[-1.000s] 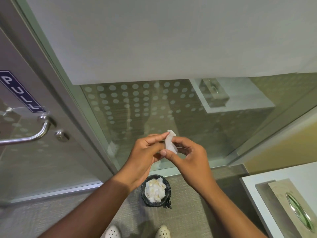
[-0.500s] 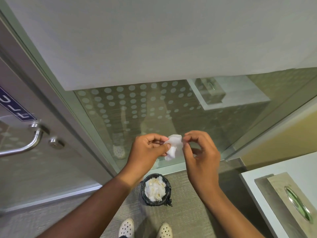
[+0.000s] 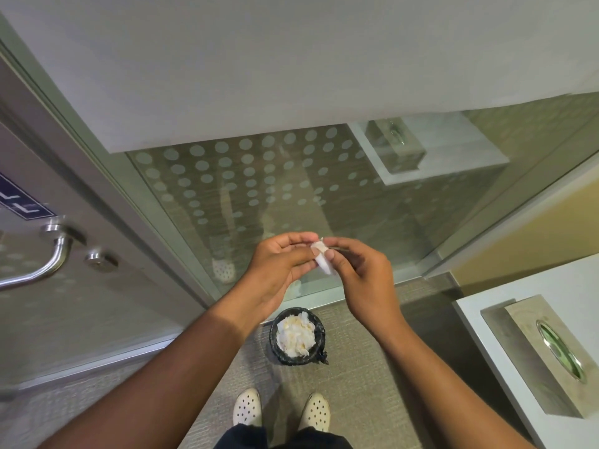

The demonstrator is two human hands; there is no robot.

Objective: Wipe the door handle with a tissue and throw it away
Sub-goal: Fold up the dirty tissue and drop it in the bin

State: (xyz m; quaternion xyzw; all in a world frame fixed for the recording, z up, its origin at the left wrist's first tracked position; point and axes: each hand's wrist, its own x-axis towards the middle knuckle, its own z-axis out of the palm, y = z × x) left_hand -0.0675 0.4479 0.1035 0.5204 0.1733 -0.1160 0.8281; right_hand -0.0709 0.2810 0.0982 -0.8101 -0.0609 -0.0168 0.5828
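- Head view: the left hand (image 3: 278, 264) and the right hand (image 3: 359, 270) meet in front of the glass panel (image 3: 259, 189), and both pinch one small white tissue (image 3: 324, 264) between thumb and fingertips.
- The tissue is in the air, directly above the bin (image 3: 296, 335) that stands on the floor in front of the shoes (image 3: 248, 411).
- The bin has a black liner and is already quite full of white paper (the pile reaches near the rim).
- The handle (image 3: 42, 267) is at the left on the door, well apart from both hands; nothing touches it.
- Handling, in my judgement: the tissue is very light, soft and easy to tear, so a gentle pinch on the bunched middle is enough. When released it may drift, so letting go low over the bin seems safer.
- The box (image 3: 547, 354) on the right counter is untouched.
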